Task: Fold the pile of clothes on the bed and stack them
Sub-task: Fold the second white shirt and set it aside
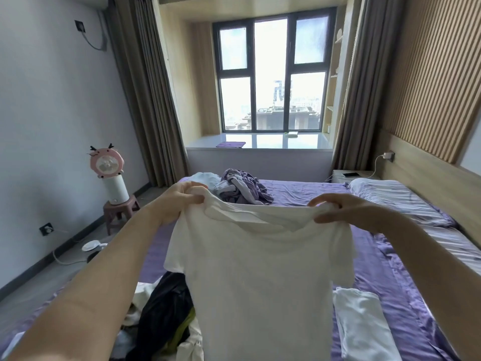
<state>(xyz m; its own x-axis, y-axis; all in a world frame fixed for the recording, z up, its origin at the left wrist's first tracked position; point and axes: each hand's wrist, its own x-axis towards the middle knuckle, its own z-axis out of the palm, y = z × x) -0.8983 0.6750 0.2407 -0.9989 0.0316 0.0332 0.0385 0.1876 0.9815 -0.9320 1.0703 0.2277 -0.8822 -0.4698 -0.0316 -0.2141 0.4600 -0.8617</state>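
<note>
I hold a white T-shirt (pixel 257 277) up in the air over the purple bed (pixel 374 272), hanging full length. My left hand (pixel 179 201) pinches its left shoulder and my right hand (pixel 346 209) pinches its right shoulder. Under the shirt at the lower left lies a jumbled pile of clothes (pixel 161 313), black, white and yellow-green. A white garment (pixel 361 324) lies flat on the bed at the lower right. Another heap of purple and pale clothes (pixel 239 188) sits at the far end of the bed.
A striped pillow (pixel 395 199) lies at the right by the wooden headboard. A nightstand (pixel 351 175) with a phone stands beyond it. On the floor to the left are a pink stool with a fan (pixel 112 178) and a cable.
</note>
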